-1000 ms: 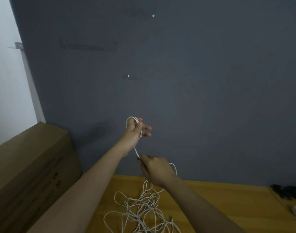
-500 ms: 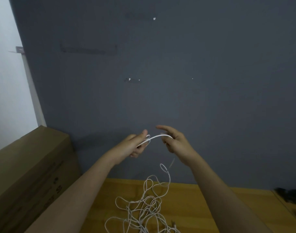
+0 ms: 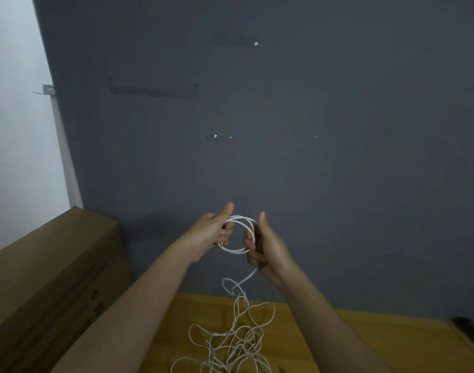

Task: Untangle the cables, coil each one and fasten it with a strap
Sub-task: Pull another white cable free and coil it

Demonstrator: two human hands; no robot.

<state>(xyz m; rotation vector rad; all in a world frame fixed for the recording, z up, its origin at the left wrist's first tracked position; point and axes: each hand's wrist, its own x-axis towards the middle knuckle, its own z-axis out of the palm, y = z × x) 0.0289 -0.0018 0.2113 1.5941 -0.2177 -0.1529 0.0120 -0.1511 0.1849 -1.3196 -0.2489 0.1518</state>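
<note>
Both your hands grip the small coil of thin white cable [image 3: 238,234], left hand [image 3: 211,232] and right hand [image 3: 265,249] on opposite sides; the loose tangled slack [image 3: 230,343] hangs straight below your right hand onto the wooden table [image 3: 365,343].

We read this as plain indoor room, storage or work corner, exact kind unclear. Landmark: dark grey painted wall [image 3: 284,130], scuffed, flecked with small white chips. Wooden table [image 3: 378,343] butts against its foot. Large cardboard box [image 3: 50,278] stands at wall's lower left. White wall [image 3: 12,117] adjoins grey wall's left edge.
</note>
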